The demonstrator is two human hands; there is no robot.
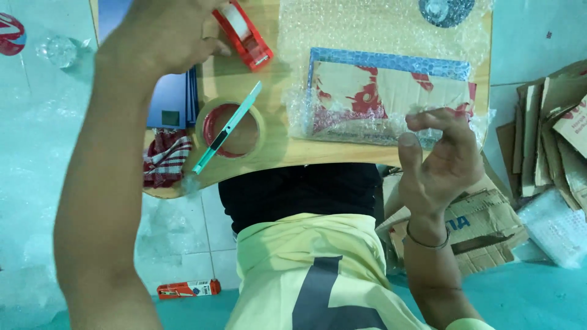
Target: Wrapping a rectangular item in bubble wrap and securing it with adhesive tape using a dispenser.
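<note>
My left hand (165, 30) reaches over the wooden table (287, 153) and closes on the upper end of a red tape dispenser (247, 40). A flat parcel (391, 91) with a blue edge and red-and-tan print lies wrapped in bubble wrap on the table's right half. My right hand (440, 159), a thin bracelet on its wrist, hovers at the parcel's near right corner. Its fingers are curled and apart, fingertips at the wrap's edge, and nothing shows between them.
A roll of tan tape (241, 137) lies near the table's front with a teal utility knife (227, 127) across it. Blue sheets (174, 98) and a checked cloth (165, 159) sit at the left. Cardboard pieces (550, 122) pile up on the right. A small orange box (188, 288) lies on the floor.
</note>
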